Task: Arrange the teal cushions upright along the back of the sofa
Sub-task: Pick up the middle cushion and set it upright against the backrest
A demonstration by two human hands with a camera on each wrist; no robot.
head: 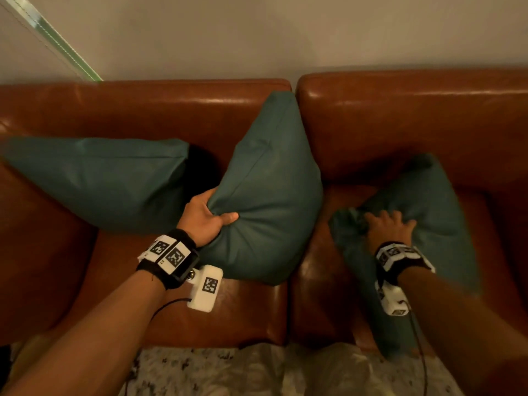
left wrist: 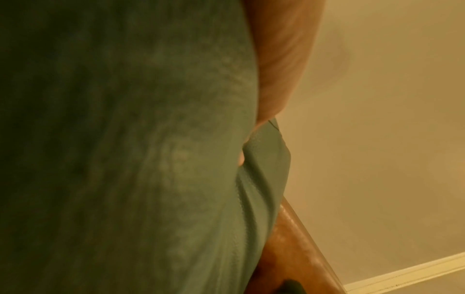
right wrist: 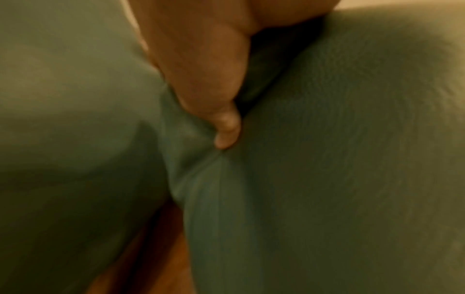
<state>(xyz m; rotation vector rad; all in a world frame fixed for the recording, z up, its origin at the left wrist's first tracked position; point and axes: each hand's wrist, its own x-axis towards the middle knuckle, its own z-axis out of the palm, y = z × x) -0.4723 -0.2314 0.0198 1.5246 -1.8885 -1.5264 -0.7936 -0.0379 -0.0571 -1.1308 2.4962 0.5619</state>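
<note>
Blurred right hand grips a smeared teal cushion.

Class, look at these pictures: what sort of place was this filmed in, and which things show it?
Most likely a home living room. A brown leather sofa stands against a plain wall, teal cushions lie on it, and a pale speckled rug covers the floor.

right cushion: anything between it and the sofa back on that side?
Nothing visible. The right hand grips the right cushion on the seat, and the backrest behind it is bare leather. The middle cushion, gripped by the left hand, leans at the seam.
</note>
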